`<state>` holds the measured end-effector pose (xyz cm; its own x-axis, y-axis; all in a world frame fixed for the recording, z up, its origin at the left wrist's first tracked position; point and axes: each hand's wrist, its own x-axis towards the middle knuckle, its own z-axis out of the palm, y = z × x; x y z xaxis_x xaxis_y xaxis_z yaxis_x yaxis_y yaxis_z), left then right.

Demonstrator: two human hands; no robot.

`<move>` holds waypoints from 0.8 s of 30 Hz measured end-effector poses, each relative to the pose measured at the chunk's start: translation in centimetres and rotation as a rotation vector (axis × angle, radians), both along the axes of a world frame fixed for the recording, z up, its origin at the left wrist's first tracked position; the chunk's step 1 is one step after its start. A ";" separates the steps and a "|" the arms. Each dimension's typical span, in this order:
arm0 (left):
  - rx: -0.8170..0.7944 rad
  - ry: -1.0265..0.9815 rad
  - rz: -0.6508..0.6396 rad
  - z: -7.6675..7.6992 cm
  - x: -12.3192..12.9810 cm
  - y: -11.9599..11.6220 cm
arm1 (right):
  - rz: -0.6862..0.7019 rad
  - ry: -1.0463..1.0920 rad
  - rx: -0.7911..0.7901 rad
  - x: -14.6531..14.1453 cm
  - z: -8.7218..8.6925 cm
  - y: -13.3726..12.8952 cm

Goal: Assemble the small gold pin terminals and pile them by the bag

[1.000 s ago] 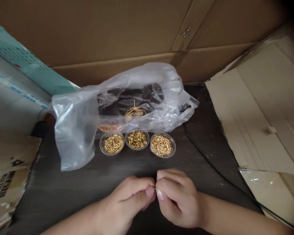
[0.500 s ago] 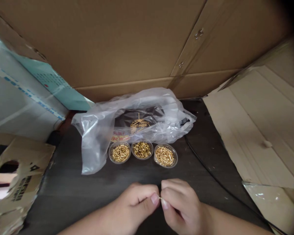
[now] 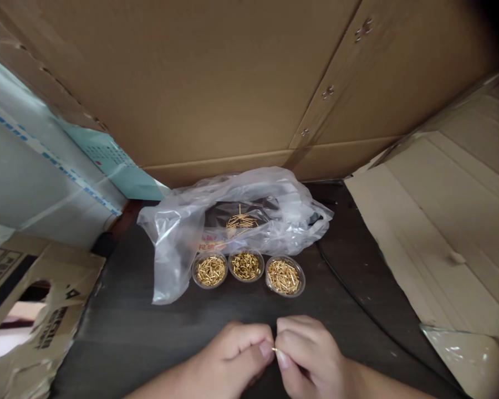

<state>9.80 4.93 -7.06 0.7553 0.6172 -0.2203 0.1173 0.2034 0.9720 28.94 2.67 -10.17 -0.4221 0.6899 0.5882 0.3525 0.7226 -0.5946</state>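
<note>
Between my two hands, near the table's front, a tiny gold-coloured metal pin (image 3: 274, 349) shows, most of it hidden by fingertips. My left hand (image 3: 243, 354) pinches one end of it with thumb and forefinger. The other end is pinched by my right hand (image 3: 310, 352), its fingers curled in. Beyond the hands stand three round clear cups of small gold metal pieces: a left cup (image 3: 210, 270), a middle cup (image 3: 245, 265) and a right cup (image 3: 285, 276). Longer thin gold pins (image 3: 242, 221) lie heaped on the clear plastic bag (image 3: 170, 266) behind the cups.
A tall cardboard wall (image 3: 216, 83) closes off the back. Cardboard flaps (image 3: 441, 221) stand on the right and a printed, cut-open carton (image 3: 66, 310) on the left. A black cable (image 3: 366, 310) runs across the dark table (image 3: 149, 343) on the right.
The whole view has shifted, so the cups, bag and hands appear slightly lower and further right. Both hands keep their pinch on the small pin, and a little more of it shows.
</note>
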 end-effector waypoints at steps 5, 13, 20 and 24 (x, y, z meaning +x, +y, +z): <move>0.020 -0.003 -0.001 0.1 -0.1 -0.1 | -0.001 0.032 -0.010 0.0 -0.2 0.1; 0.122 0.012 -0.072 0.2 -0.1 0.4 | 0.018 0.059 -0.030 0.0 -0.1 0.1; 0.208 0.043 -0.046 0.5 -0.1 0.6 | 0.049 0.140 -0.101 0.3 0.2 0.2; 0.104 0.030 -0.015 0.3 -0.3 0.5 | 0.064 0.112 -0.114 0.2 0.2 0.2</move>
